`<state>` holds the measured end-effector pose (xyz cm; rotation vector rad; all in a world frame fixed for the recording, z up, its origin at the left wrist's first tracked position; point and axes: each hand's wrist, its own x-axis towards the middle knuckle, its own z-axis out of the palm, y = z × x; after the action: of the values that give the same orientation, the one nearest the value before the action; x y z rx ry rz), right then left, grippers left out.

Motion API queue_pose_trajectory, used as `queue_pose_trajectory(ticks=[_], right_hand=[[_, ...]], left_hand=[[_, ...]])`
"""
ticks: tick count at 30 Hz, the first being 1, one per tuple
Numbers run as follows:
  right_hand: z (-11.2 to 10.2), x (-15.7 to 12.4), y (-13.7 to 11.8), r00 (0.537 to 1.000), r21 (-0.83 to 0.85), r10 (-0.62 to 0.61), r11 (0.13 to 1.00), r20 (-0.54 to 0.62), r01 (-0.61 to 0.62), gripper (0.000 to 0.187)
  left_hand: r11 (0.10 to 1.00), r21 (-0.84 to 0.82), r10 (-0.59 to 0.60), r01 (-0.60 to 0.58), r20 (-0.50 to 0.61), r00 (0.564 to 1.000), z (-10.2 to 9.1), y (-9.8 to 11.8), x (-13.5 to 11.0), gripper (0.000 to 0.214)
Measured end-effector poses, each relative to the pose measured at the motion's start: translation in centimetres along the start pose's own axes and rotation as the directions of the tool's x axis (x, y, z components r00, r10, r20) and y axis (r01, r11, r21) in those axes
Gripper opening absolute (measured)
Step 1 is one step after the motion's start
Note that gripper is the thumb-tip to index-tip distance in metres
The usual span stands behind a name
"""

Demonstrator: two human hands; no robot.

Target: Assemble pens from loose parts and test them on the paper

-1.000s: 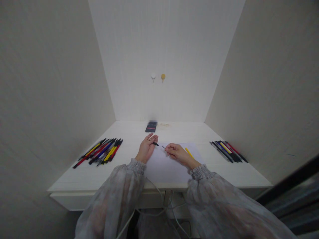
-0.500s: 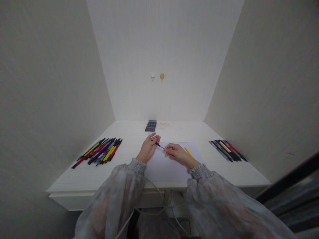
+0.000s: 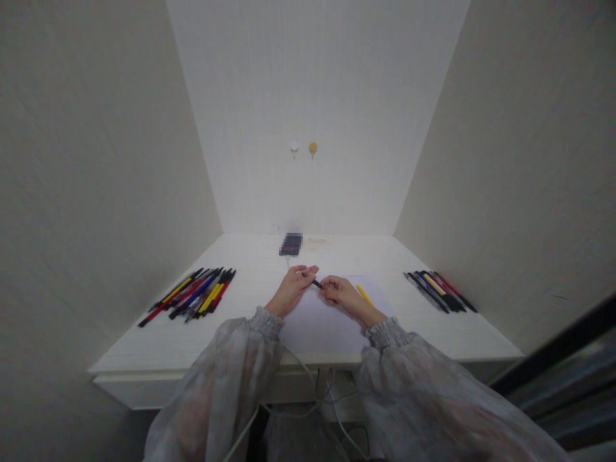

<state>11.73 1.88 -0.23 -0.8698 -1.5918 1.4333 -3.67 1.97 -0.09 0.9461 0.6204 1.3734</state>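
Note:
Over the sheet of white paper (image 3: 320, 324), a slim black pen piece (image 3: 316, 283) spans the gap between my two hands. My left hand (image 3: 293, 287) holds it between thumb and fingers, the other fingers loosely curled. At its lower right end, the closed fingertips of my right hand (image 3: 339, 294) pinch it; the exact contact is hidden by the fingers. Beside my right wrist a yellow pen barrel (image 3: 364, 294) lies on the paper.
Many black, red, yellow and blue pens (image 3: 192, 294) lie piled on the left of the white desk (image 3: 255, 301). A smaller row of pens (image 3: 440, 292) lies on the right. A phone (image 3: 291, 244) with a cable is at the back. Cables (image 3: 308, 410) hang below the front edge.
My left hand has shifted slightly right toward my right hand. The thin rod that showed between the hands is out of sight, and the black piece reaches my right fingertips.

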Motion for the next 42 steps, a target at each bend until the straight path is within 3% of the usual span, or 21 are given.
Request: queue_pose_trajectory(ticks=[6,10,15,23,35,38,42], right_hand=[[-0.2,0.0,0.4,1.0,-0.138,-0.022,0.99,0.019,0.025,0.012],[-0.7,0.4,0.8,0.994,-0.215,0.001,0.976,-0.105,-0.023,0.023],[-0.9,0.3,0.1,0.961,-0.392,-0.2,0.913,-0.192,0.112,0.022],[-1.2,0.2,0.2,0.946,-0.441,-0.292,0.874,-0.139,0.205,0.013],[-0.7,-0.5,-0.5,0.915,-0.542,-0.397,0.784,-0.063,0.303,0.02],[-0.7,-0.7,-0.7,0.891,-0.603,-0.452,0.72,-0.032,0.343,0.029],[-0.9,-0.6,-0.3,0.889,-0.669,-0.457,0.665,-0.015,0.331,0.032]], left_hand=[[0.983,0.185,-0.012,0.009,0.014,1.0,-0.4,-0.1,0.1,0.028],[0.915,0.403,0.056,-0.026,-0.062,0.997,-0.8,-0.1,0.2,0.03],[0.869,0.493,0.06,-0.031,-0.043,0.997,-0.7,0.0,0.2,0.03],[0.859,0.501,0.15,-0.101,-0.058,0.987,-0.8,0.0,0.4,0.03],[0.853,0.512,0.146,-0.106,-0.039,0.989,-1.1,-0.2,0.4,0.028],[0.806,0.587,0.097,-0.073,-0.009,0.995,-1.4,-0.4,0.3,0.026],[0.658,0.747,0.035,-0.099,0.1,0.994,-1.6,-0.9,0.1,0.02]])
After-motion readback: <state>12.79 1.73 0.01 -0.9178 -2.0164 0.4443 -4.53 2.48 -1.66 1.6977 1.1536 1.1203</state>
